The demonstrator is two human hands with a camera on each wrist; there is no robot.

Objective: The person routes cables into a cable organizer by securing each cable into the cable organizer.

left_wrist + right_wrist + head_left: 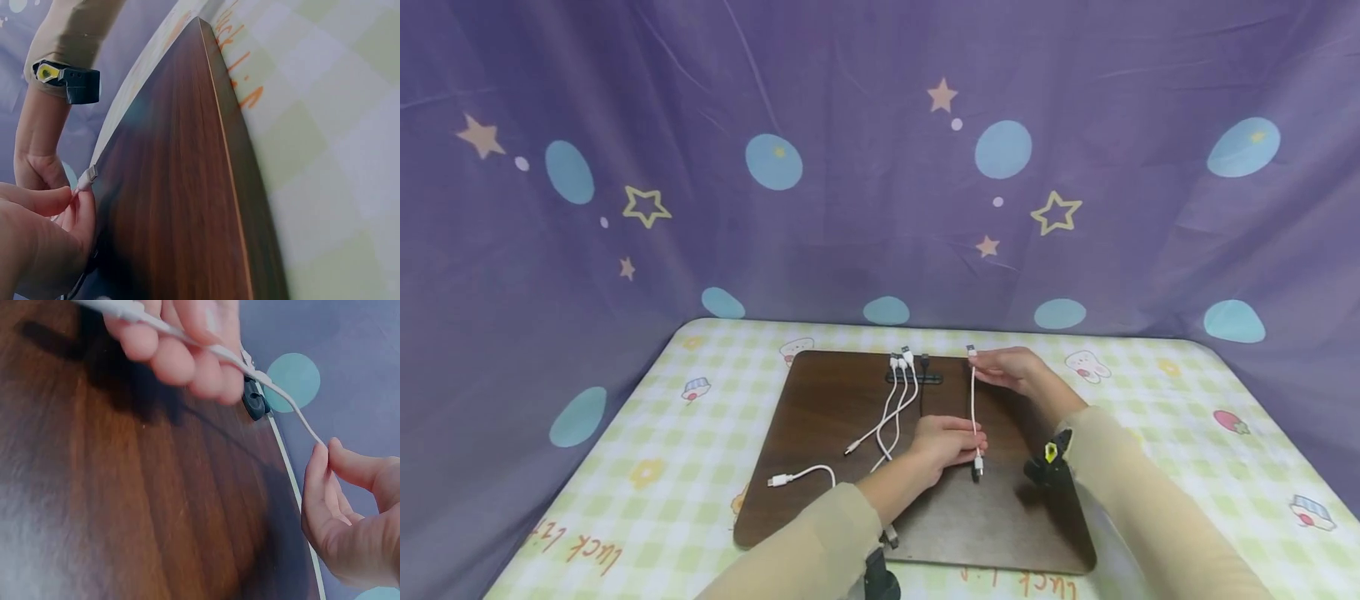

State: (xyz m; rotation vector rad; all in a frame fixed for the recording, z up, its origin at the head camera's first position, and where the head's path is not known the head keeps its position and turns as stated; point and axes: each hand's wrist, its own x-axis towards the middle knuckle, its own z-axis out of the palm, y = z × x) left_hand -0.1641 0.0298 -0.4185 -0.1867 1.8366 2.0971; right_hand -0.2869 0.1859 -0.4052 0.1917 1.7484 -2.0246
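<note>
A short white USB cable [973, 408] is stretched between my two hands above the brown wooden board. My right hand [1011, 367] pinches its far end with thumb and fingertips, just below the USB plug [971, 349]. Nearer to me, my left hand [943, 442] grips the other end, and a small white connector [978, 467] sticks out past the fingers. In the left wrist view that connector [87, 178] points up and away from the fingertips. The cable [290, 403] runs slightly bowed between both hands in the right wrist view.
A dark cable holder strip [913, 378] sits at the board's far edge, with several white cables [901, 408] and a black cable [924, 361] in it. Another white connector [781, 480] lies at the board's left. Under the board [1000, 525] is a checked tablecloth [655, 433]; a purple curtain [880, 200] hangs behind.
</note>
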